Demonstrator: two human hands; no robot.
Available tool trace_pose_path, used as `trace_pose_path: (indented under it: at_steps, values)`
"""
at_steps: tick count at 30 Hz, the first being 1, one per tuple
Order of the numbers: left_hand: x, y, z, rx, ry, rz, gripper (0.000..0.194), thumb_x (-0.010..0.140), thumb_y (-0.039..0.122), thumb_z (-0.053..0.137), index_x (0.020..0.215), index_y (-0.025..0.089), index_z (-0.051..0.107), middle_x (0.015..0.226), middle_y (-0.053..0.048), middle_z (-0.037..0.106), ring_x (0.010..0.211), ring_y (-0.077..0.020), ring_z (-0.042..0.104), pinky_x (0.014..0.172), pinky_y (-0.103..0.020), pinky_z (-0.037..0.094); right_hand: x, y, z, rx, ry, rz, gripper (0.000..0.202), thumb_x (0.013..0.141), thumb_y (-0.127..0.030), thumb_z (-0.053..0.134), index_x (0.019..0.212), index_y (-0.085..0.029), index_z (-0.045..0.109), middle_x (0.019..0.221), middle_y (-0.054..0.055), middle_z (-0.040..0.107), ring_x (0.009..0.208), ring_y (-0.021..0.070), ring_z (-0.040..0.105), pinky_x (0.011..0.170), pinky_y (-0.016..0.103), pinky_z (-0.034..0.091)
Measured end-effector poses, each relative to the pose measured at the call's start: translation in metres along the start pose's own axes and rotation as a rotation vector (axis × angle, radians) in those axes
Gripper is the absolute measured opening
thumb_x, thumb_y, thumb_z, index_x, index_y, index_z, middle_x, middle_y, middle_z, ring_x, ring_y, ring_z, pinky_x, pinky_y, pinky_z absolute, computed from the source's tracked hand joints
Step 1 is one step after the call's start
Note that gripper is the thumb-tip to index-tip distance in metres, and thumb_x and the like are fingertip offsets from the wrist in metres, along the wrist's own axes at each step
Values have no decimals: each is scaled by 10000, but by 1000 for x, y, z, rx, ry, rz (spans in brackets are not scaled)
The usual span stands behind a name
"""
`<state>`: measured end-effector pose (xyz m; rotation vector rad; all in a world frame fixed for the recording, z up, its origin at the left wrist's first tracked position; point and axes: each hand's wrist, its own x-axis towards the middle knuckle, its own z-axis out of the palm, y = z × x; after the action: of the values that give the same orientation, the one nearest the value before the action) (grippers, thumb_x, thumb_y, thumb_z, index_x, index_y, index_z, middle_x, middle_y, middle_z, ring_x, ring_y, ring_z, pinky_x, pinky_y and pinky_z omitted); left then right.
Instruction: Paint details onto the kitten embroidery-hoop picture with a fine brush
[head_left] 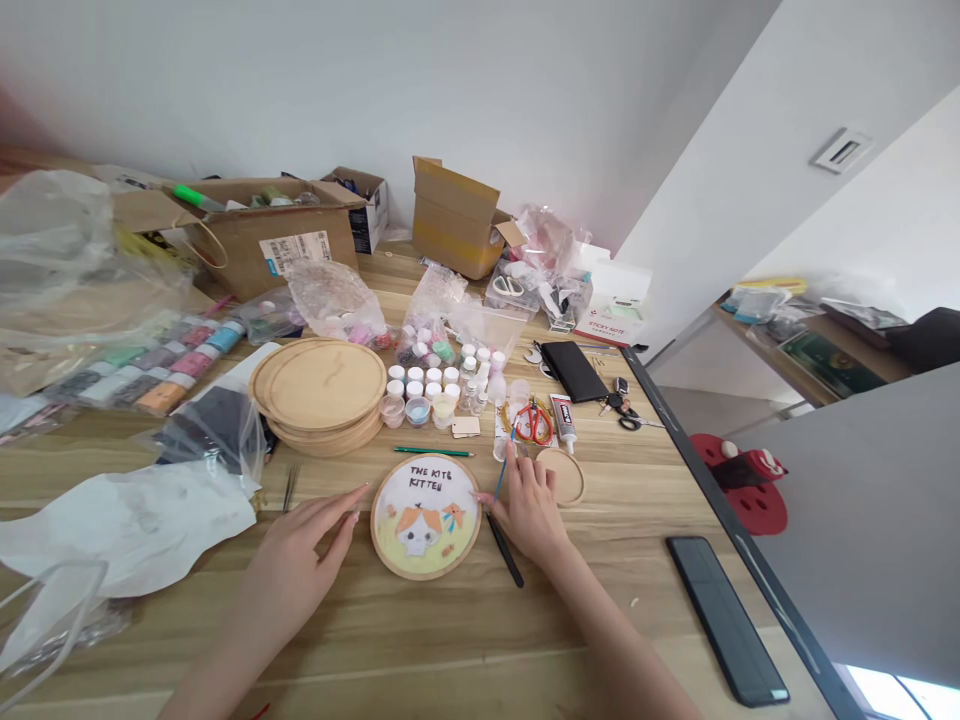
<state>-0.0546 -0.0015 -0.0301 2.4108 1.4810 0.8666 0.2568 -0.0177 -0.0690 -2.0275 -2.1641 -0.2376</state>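
A round wooden-rimmed plaque (425, 555) lies flat on the table, with an orange-and-white kitten picture and dark lettering. At its left edge, my left hand (304, 545) is open with fingers stretched out, holding nothing. My right hand (531, 500) is closed round a thin blue stick (501, 478), perhaps a fine brush, at the plaque's right side. Under that hand lies a slim black tool (505, 552). A green pencil (435, 451) rests just beyond the plaque. Right of my right hand is a small round wooden tray (571, 492).
Stacked wooden discs (319, 385) stand at left, with white-lidded jars (424, 378) beside them. Red-handled pliers (534, 422), a glue tube (564, 420) and a black pouch (574, 370) are at right. A phone (726, 620) lies near the right edge. Cardboard boxes (454, 220) line the wall.
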Motion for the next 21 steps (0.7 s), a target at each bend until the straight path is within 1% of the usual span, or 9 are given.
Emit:
trace_pose_path:
  at_steps: [2, 6, 9, 12, 14, 15, 17, 19, 21]
  values:
    - [0, 0, 1, -1, 3, 0, 414, 958, 436, 427, 1147, 200, 711, 1050, -67, 761, 897, -230, 725, 842, -346, 566, 1, 0, 0, 4, -10, 3, 829, 936, -638, 368, 1488, -22, 317, 1081, 191, 604, 979, 329, 506, 870, 477, 392]
    - [-1, -1, 2, -23, 17, -30, 432, 951, 485, 432, 1086, 203, 730, 1020, -70, 768, 876, -233, 726, 822, -342, 565, 1, 1, 0, 11, -33, 8, 822, 931, -645, 374, 1498, -53, 318, 1104, 189, 607, 998, 334, 512, 881, 479, 392]
    - [-1, -1, 1, -47, 52, -87, 448, 934, 553, 450, 959, 222, 752, 942, -55, 779, 841, -231, 727, 803, -335, 557, -1, 2, -1, 9, -39, 11, 852, 921, -660, 384, 1497, -37, 311, 1131, 200, 606, 1003, 340, 511, 885, 489, 393]
    - [-1, 1, -1, -41, 85, -156, 490, 905, 624, 460, 821, 236, 746, 836, -38, 777, 786, -227, 719, 792, -339, 537, -3, 5, -1, 14, -22, 10, 927, 888, -709, 395, 1491, -12, 303, 1138, 211, 605, 1027, 353, 506, 891, 502, 396]
    - [0, 4, -3, -38, 86, -216, 532, 875, 678, 456, 764, 238, 733, 800, -34, 770, 754, -224, 711, 769, -336, 523, -6, 7, 0, 20, -4, 7, 961, 867, -734, 403, 1500, -21, 283, 1145, 212, 604, 1043, 358, 505, 899, 510, 398]
    - [1, 5, -4, -40, 77, -258, 551, 854, 706, 456, 741, 237, 724, 779, -32, 766, 730, -221, 706, 739, -330, 517, -8, 9, 0, 24, 3, 5, 960, 864, -735, 406, 1510, -39, 267, 1155, 210, 603, 1047, 359, 507, 902, 514, 401]
    - [1, 8, -6, -51, 42, -368, 577, 801, 756, 465, 700, 238, 699, 660, -15, 734, 637, -209, 684, 642, -310, 494, -13, 13, 0, 37, 16, 5, 934, 872, -719, 413, 1533, -87, 223, 1172, 204, 602, 1046, 357, 517, 898, 517, 411]
    - [0, 9, -8, -65, -7, -481, 576, 752, 781, 486, 647, 240, 656, 492, 15, 646, 519, -195, 636, 548, -295, 449, -18, 19, -1, 67, 33, 6, 928, 878, -698, 432, 1552, -118, 166, 1177, 199, 605, 1050, 357, 524, 897, 521, 421]
    - [-4, 8, -9, -70, -17, -558, 571, 729, 780, 496, 566, 241, 589, 388, 29, 557, 433, -185, 580, 504, -295, 417, -23, 23, -7, 107, 67, 18, 951, 877, -680, 462, 1563, -126, 105, 1179, 198, 608, 1069, 364, 522, 909, 535, 425]
